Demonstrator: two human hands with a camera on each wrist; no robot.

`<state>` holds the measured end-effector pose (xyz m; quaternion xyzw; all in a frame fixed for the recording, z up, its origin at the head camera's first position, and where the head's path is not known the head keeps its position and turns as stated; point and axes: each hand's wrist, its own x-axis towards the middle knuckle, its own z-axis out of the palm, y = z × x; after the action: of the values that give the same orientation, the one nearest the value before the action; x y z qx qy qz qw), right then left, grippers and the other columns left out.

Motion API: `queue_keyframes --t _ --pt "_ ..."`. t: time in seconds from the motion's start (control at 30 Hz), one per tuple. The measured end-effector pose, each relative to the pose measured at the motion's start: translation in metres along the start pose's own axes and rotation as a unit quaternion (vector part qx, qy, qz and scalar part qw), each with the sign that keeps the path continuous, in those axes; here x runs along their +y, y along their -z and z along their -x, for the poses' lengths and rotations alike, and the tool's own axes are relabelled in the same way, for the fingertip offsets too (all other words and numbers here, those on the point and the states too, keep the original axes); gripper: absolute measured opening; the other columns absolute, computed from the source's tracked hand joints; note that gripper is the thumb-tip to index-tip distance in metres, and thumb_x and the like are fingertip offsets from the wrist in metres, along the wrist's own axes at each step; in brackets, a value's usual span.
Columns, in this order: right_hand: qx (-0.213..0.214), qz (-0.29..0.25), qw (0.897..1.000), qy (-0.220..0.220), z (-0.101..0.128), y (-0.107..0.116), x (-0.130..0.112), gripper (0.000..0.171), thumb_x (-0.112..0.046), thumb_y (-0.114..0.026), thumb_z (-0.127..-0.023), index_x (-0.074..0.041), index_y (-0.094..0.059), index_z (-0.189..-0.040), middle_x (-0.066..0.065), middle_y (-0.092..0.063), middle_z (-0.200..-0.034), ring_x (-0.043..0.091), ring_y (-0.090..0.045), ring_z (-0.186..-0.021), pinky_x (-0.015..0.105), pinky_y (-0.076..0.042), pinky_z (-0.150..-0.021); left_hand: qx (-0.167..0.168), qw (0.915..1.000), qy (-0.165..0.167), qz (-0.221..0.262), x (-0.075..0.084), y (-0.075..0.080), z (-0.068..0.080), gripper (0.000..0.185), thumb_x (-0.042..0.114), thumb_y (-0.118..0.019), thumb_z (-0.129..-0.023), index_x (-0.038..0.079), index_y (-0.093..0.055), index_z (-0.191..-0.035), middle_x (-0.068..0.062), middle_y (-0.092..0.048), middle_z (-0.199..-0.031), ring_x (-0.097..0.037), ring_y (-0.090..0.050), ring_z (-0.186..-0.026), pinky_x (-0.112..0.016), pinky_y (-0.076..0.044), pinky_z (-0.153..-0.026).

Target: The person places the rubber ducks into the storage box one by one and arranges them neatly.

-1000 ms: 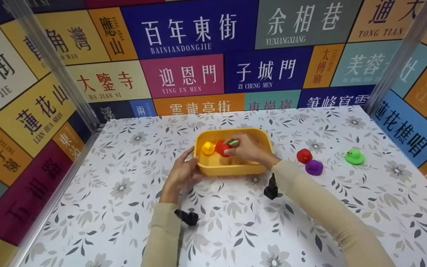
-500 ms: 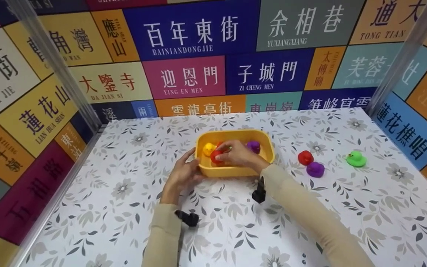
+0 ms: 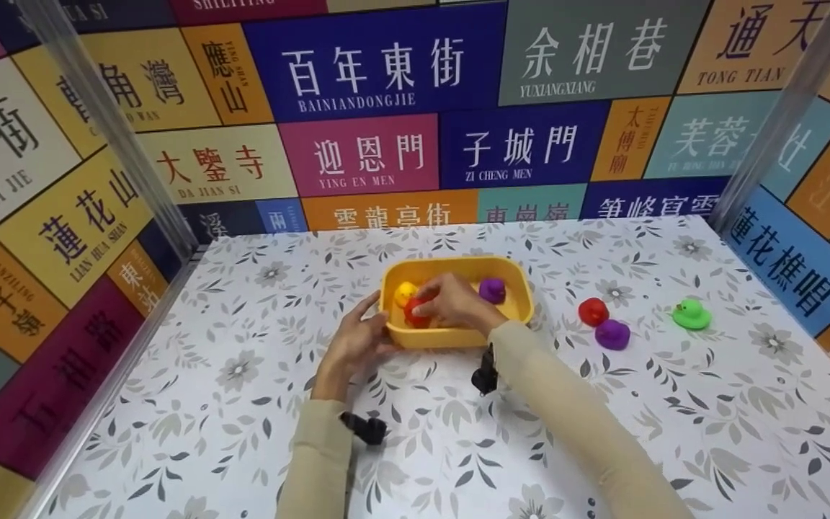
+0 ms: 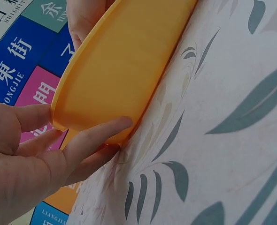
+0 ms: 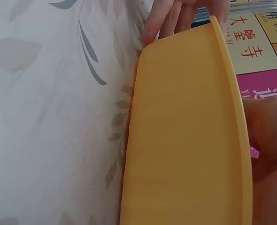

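Observation:
A yellow plastic basin (image 3: pixel 458 336) stands on the table with a yellow rubber duck (image 3: pixel 405 294) at its left end and a purple duck (image 3: pixel 492 290) at its right. Inside it, my right hand (image 3: pixel 452 299) pinches a red duck (image 3: pixel 413 313) close to the yellow one; the fingers partly cover it. My left hand (image 3: pixel 357 339) touches the basin's left end from outside, its fingers fairly straight against rim and wall, as the left wrist view shows. In the right wrist view the basin wall (image 5: pixel 185 126) hides the ducks and most of the right hand (image 5: pixel 270 136).
Right of the basin, a red duck (image 3: pixel 594 312) and a purple duck (image 3: pixel 612 334) lie close together. Farther right sits a green duck (image 3: pixel 691 315). A flower-patterned cloth (image 3: pixel 242 432) covers the table, and sign-printed walls (image 3: pixel 372 65) enclose its back and sides.
My right hand has moved left inside the basin with the red duck, toward the yellow duck. The basin's purple duck, hidden at first, has come into view. My left hand stays at the basin's left end.

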<state>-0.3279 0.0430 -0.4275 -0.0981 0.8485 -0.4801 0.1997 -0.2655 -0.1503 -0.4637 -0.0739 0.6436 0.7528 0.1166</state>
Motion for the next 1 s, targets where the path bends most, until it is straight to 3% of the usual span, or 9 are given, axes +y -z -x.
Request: queue_keyframes --t 0.37,0.67,0.87,1.0 --pt "-0.007 0.026 1.000 -0.005 -0.005 -0.009 -0.003 0.025 -0.012 -0.080 -0.085 -0.011 -0.078 -0.110 0.006 -0.074 -0.111 0.028 -0.069 -0.093 0.037 -0.062 -0.083 0.014 0.9998 0.014 0.003 0.002 -0.001 -0.001 0.057 0.015 -0.047 -0.105 0.026 -0.030 -0.158 -0.027 -0.053 -0.143 -0.034 -0.065 -0.117 -0.050 -0.058 -0.097" --pt "0.003 0.027 0.999 0.022 -0.008 -0.016 0.004 0.024 -0.012 -0.082 -0.082 -0.010 -0.078 -0.106 0.007 -0.076 -0.107 0.017 -0.058 -0.079 0.023 -0.050 -0.065 0.005 0.9999 -0.006 -0.010 -0.003 0.000 0.001 0.057 0.012 -0.047 -0.105 0.021 -0.030 -0.158 -0.031 -0.057 -0.137 -0.030 -0.070 -0.105 -0.049 -0.061 -0.090" --pt "0.005 -0.017 1.000 0.009 -0.009 -0.020 0.003 0.031 -0.005 -0.082 -0.081 -0.007 -0.076 -0.111 0.010 -0.074 -0.112 0.016 -0.062 -0.083 0.033 -0.060 -0.078 0.007 1.0000 0.003 0.006 -0.002 0.001 0.001 0.057 0.012 -0.046 -0.105 0.023 -0.030 -0.158 -0.029 -0.054 -0.141 -0.035 -0.066 -0.116 -0.048 -0.059 -0.094" --pt "0.010 -0.026 1.000 0.015 -0.008 -0.019 0.001 0.034 0.004 -0.079 -0.081 -0.005 -0.075 -0.113 0.012 -0.075 -0.112 0.015 -0.065 -0.081 0.036 -0.061 -0.081 -0.003 0.9998 0.003 0.020 0.000 0.001 0.001 0.057 0.012 -0.046 -0.105 0.023 -0.029 -0.159 -0.029 -0.051 -0.145 -0.038 -0.062 -0.122 -0.048 -0.058 -0.097"
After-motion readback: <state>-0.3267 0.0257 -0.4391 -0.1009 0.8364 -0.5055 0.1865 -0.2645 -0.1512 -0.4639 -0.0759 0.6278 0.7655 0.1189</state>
